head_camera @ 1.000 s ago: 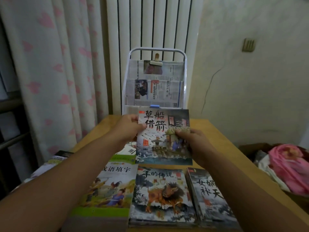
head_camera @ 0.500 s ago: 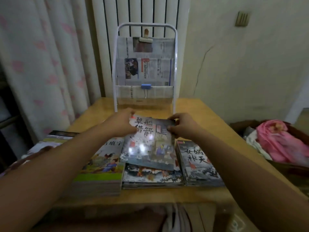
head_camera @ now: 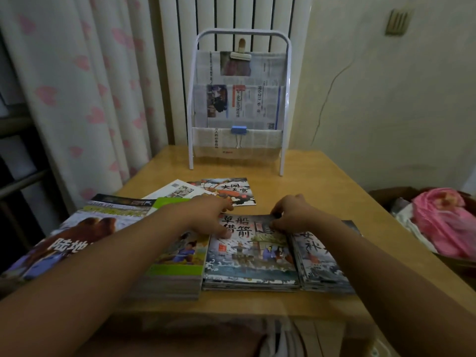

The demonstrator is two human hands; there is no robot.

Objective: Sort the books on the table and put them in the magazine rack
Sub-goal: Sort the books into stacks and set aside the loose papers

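**Operator:** Head view has both my hands on the far edge of the boat-cover book [head_camera: 251, 249], which lies flat on top of the middle pile on the table [head_camera: 332, 181]. My left hand [head_camera: 206, 219] rests at its far-left corner, fingers curled, thumb pressing the cover. My right hand [head_camera: 291, 215] pinches the far edge near its middle, fingers narrow around it.

**Colleague:** Which way does it run from your fingers?

**Operator:** Long axis points away from me, straight toward the magazine rack [head_camera: 239, 104] at the table's far end, well apart from the pile. The book extends from my fingertips back toward my body. Both hands are about equally near; I judge the right has the firmer hold.

**Colleague:** Next?

**Operator:** Probably square this pile, then deal with the loose picture book [head_camera: 229, 190] lying just beyond my left hand.
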